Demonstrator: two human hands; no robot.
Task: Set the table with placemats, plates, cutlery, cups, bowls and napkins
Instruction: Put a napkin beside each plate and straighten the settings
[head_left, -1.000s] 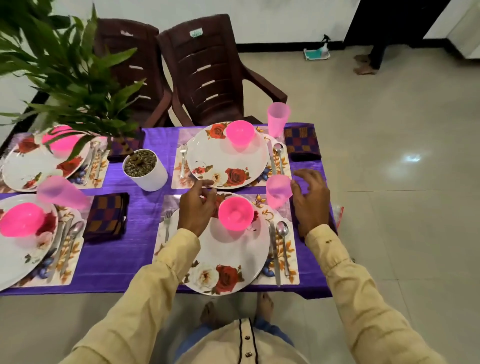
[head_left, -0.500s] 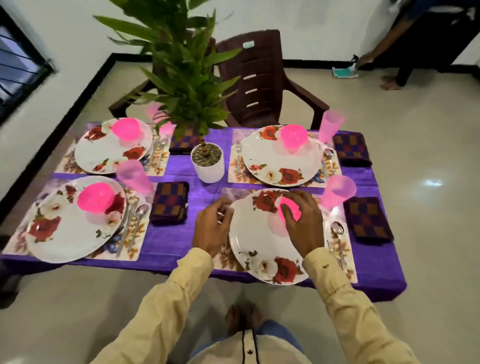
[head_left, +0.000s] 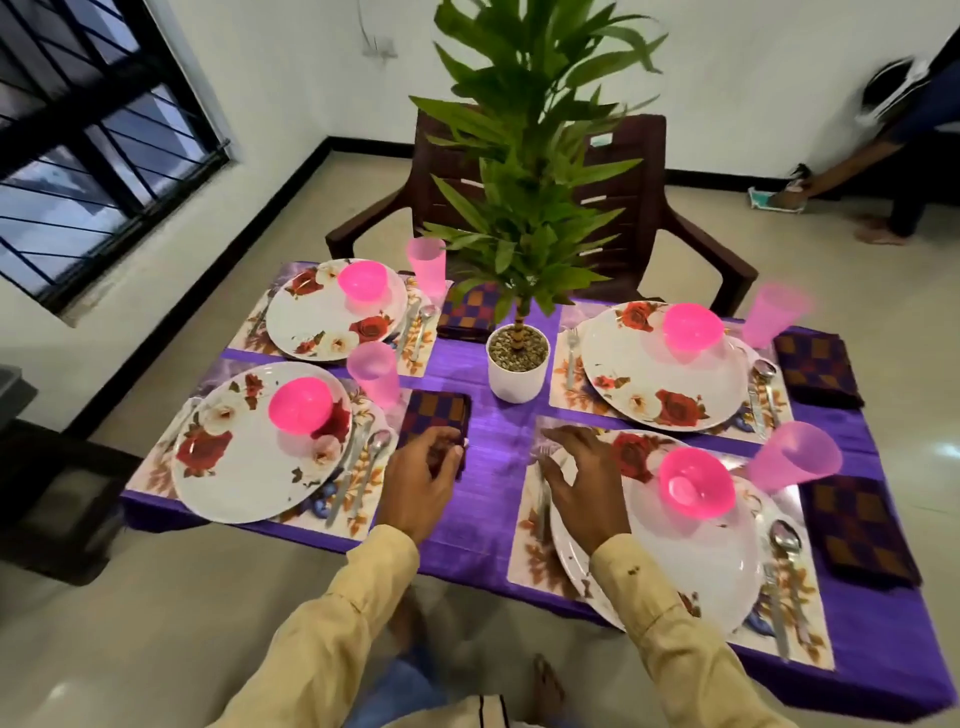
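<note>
Left of centre, the left hand (head_left: 421, 483) pinches the near end of the checkered napkin (head_left: 439, 413) while the right hand (head_left: 582, 486) hovers spread over the fork (head_left: 542, 512); a careless tug could topple the nearby pink cup (head_left: 374, 371).

Left hand (head_left: 421, 486) now at napkin (head_left: 436, 421)

White walls (head_left: 291, 78), barred window (head_left: 98, 145) left, beige tiled floor (head_left: 156, 613), brown chair (head_left: 644, 208)

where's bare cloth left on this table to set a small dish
Bare purple cloth runs down the middle, in front of the white plant pot, between the near-left napkin and the near-right placemat; the left hand and right hand flank it. Elsewhere it is crowded.
</note>
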